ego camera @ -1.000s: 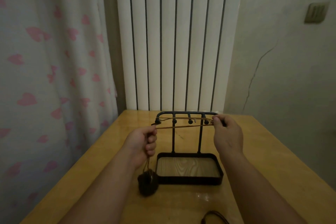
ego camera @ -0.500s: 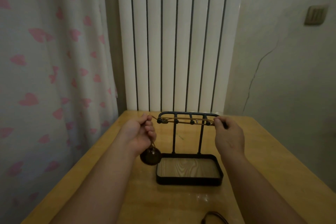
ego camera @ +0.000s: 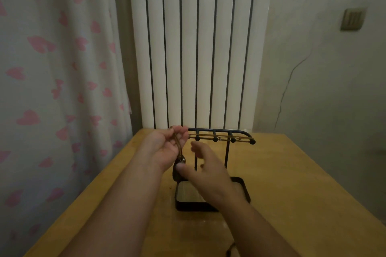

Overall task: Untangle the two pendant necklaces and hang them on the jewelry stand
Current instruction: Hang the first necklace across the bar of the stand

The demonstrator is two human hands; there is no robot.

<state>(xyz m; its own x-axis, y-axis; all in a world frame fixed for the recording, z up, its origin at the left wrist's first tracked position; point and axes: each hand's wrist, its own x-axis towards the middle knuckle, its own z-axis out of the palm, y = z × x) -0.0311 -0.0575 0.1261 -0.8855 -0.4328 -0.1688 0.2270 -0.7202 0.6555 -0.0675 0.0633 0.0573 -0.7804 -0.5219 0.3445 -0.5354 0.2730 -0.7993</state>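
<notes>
Since half a second ago, the right hand (ego camera: 205, 166) has been taken off the stand's right end and brought to its left, fingers spread, thumb at the pendant (ego camera: 175, 175), apparently to steady it. On the table (ego camera: 292, 183), the stand (ego camera: 228, 152) carries the necklace (ego camera: 221, 137) along its hooks. At the stand's left end the necklace is pinched by the raised left hand (ego camera: 165, 146).

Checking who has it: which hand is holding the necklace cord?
The left hand, up by the jewelry stand's left end, pinches the cord, pendant dangling below; the right hand is open, fingers spread, gripping nothing.
</notes>
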